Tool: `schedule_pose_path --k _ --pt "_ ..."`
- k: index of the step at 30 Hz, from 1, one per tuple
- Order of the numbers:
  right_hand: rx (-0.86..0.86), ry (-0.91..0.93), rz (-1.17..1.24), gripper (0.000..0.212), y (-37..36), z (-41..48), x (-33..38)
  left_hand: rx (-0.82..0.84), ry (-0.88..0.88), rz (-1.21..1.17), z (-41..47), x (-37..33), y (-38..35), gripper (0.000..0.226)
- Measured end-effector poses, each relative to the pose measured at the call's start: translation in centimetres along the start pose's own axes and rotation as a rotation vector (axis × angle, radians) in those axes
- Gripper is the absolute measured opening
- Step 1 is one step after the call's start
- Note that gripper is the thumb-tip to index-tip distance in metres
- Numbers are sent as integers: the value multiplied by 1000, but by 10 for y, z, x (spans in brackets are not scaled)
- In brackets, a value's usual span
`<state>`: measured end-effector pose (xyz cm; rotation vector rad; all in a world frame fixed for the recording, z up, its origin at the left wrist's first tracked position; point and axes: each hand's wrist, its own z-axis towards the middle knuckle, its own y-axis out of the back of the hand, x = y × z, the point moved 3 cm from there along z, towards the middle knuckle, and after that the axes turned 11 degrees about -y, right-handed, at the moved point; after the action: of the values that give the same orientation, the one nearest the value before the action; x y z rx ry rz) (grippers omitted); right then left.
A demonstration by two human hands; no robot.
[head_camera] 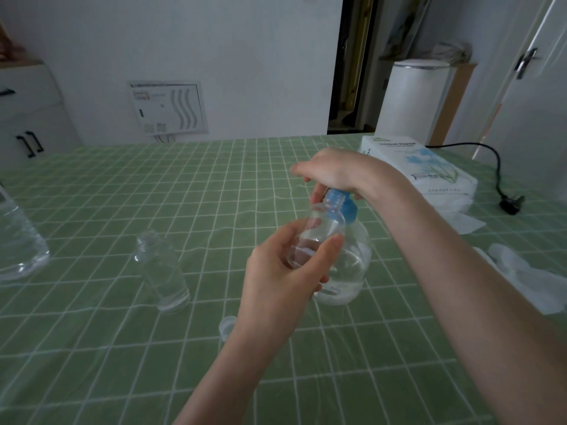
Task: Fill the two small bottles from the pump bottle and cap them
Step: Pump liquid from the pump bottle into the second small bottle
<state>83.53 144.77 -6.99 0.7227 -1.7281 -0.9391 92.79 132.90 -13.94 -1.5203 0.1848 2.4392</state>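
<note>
Left hand grips clear small bottle; right hand clasps blue-necked pump bottle.

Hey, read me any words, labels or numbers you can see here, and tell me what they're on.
"Tissue Paper": top of the white tissue pack, blurred, so only a likely reading.
Smaller print lower on the same pack: too blurred to read.
Red-and-white label on the wall panel: too small and blurred to read.
</note>
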Motion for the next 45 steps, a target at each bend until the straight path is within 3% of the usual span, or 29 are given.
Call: schedule_pose_path --k 2,11,16,20,25,32,40,45 --pt "4 -12 7 53 -1 0 -1 0 4 -15 0 1 0 17" --pt "45 -25 6 44 -8 0 -6 -1 -1 -13 -2 5 1 28" --pt "30 -9 31 51 -8 2 -6 4 -14 -9 -2 6 0 29" --pt "7 6 15 54 -3 2 -4 9 -17 0 0 5 1 15" --pt "10 7 -16 52 -1 2 0 10 -15 -2 0 3 1 14" --pt "44 -6 17 37 -4 0 -5 7 -19 -5 -1 5 1 17" --pt "48 -2 24 40 -6 -1 -7 11 -27 -3 -2 7 1 10" --pt "23 13 -58 52 -2 2 0 7 -43 -11 0 4 1 12"
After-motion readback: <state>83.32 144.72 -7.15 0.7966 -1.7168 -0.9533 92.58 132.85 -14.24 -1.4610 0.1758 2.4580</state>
